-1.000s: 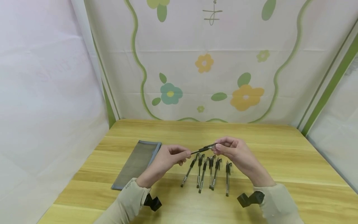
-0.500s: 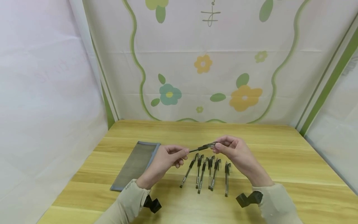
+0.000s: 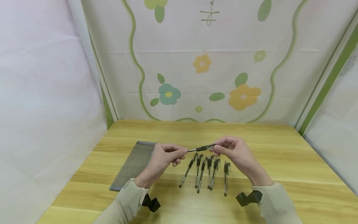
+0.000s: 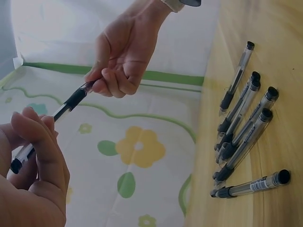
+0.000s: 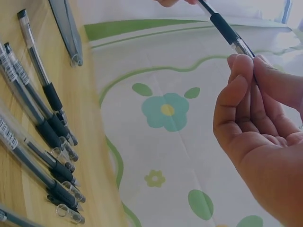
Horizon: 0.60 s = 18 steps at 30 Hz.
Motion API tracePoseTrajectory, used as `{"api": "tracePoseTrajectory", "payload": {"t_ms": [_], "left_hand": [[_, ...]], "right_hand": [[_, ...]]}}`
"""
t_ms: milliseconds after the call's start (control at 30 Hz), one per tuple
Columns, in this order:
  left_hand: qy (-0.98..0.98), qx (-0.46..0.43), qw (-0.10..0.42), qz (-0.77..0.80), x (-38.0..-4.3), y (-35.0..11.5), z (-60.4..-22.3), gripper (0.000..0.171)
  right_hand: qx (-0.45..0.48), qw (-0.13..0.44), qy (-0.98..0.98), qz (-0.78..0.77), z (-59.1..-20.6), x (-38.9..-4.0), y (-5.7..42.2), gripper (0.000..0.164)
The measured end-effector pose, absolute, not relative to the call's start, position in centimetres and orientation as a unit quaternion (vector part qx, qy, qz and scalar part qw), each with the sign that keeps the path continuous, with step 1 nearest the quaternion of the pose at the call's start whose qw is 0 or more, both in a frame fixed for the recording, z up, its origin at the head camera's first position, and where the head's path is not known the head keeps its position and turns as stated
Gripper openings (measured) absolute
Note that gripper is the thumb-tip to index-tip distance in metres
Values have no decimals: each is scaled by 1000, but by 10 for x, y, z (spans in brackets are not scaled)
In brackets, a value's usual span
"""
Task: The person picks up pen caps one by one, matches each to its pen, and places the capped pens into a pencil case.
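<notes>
The grip of the left hand (image 3: 165, 156) was closed in a pinch on the rear part of a pen (image 3: 200, 149), its back end jutting out past the fingers; left of that hand and partly behind it lay a pouch (image 3: 132, 166) on the desk (image 3: 193, 208). The pen was held up off the desk, spanning the gap between the hands, its dark sleeve clear of both. Beneath and nearer, six more pens (image 3: 201, 176) lay in a loose row, clips at the far end. At right, the right hand (image 3: 236, 155) pinched the pen's clip end between thumb and fingers, hiding whether the cap was seated. The step in hand looked like fitting or pulling the cap; which, I could not tell. The next move seemed to call for a steady left grip and a straight push or pull from the right.
</notes>
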<state>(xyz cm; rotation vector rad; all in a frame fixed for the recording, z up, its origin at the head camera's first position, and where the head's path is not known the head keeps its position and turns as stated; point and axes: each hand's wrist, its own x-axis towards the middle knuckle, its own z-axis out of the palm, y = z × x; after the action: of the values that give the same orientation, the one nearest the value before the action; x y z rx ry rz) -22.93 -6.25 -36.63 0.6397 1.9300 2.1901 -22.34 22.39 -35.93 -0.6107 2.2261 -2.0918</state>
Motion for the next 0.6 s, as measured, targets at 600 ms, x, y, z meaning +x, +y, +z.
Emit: {"api": "tracePoseTrajectory", "payload": {"t_ms": [600], "left_hand": [[616,220,98,750,-225,-59,-366,28]], "right_hand": [[-249,-27,698,-671,-357,-217,221,14]]}}
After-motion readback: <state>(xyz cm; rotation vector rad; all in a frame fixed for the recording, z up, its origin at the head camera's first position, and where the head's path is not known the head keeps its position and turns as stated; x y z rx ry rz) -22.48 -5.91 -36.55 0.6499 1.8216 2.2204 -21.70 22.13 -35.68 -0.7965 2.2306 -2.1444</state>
